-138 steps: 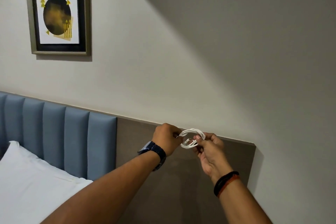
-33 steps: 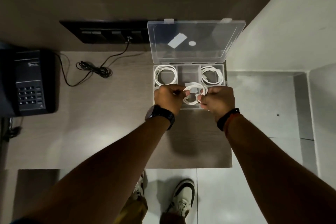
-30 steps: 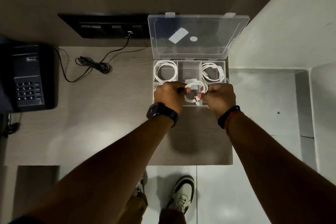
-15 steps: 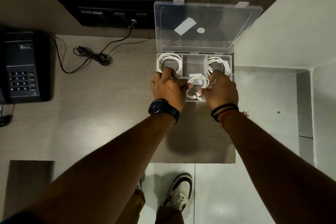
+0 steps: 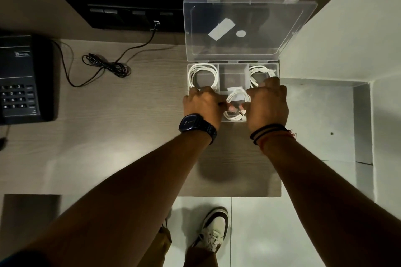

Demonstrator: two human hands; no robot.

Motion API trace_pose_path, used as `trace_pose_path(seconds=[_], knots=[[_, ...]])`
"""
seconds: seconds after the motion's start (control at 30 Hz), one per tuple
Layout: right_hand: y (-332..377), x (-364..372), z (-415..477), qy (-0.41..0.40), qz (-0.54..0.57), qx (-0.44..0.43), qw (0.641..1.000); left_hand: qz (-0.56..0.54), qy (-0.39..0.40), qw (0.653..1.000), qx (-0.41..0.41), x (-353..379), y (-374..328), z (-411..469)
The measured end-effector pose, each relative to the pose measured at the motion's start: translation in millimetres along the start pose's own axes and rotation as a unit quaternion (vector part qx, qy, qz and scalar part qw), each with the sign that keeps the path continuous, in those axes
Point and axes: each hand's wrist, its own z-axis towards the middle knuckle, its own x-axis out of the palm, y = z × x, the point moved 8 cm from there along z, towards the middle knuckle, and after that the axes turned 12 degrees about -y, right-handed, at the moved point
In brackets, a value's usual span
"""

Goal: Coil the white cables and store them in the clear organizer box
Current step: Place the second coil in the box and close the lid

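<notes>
A clear organizer box (image 5: 233, 64) sits open at the far right corner of a wooden desk (image 5: 104, 136), its transparent lid (image 5: 245, 28) standing up against the wall. Both hands are lowered into the near row of compartments. The left hand (image 5: 202, 104) and the right hand (image 5: 268, 104) are curled, knuckles up, on either side of a coiled white cable (image 5: 236, 104) that lies in the near middle compartment; each seems to pinch the coil's edge, but the fingertips are tucked underneath and cannot be seen clearly. A connector end shows near the coil's near side, small and hard to make out.

In the far row, a second coiled cable (image 5: 202, 75) fills the left compartment and a third coiled cable (image 5: 259, 73) fills the right one, partly hidden by the right hand's knuckles. The far middle compartment between them holds no cable. The near left and near right compartments are covered by the hands.

The left wrist wears a dark smartwatch (image 5: 192, 122); the right wrist carries thread bands (image 5: 269, 134). On the desk's left, a black telephone (image 5: 21, 80) is cut off by the frame edge, and a bundled black cord (image 5: 106, 67) runs to a dark socket panel (image 5: 130, 13) on the wall. A sneaker (image 5: 213, 230) shows on the tiled floor.
</notes>
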Motion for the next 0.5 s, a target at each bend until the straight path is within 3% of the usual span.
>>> trace_pose_path(seconds=[0.17,0.33,0.43,0.5], knots=[[1.1,8.4,-1.4,0.024,-0.003,-0.036,0.999,0.047,0.014,0.996,0.08,4.3,-10.3,-5.0],[-1.4,12.9,-11.4,0.053,-0.039,-0.065,0.996,0.002,0.036,0.992,0.124,4.6,-11.8,-2.4],[0.6,13.2,-9.8,0.068,-0.059,-0.062,0.994,-0.059,-0.021,0.995,0.081,-9.0,-8.7,4.2],[3.7,12.3,-7.9,0.072,-0.068,-0.06,0.993,-0.066,-0.046,0.992,0.102,-13.5,-13.3,4.4]])
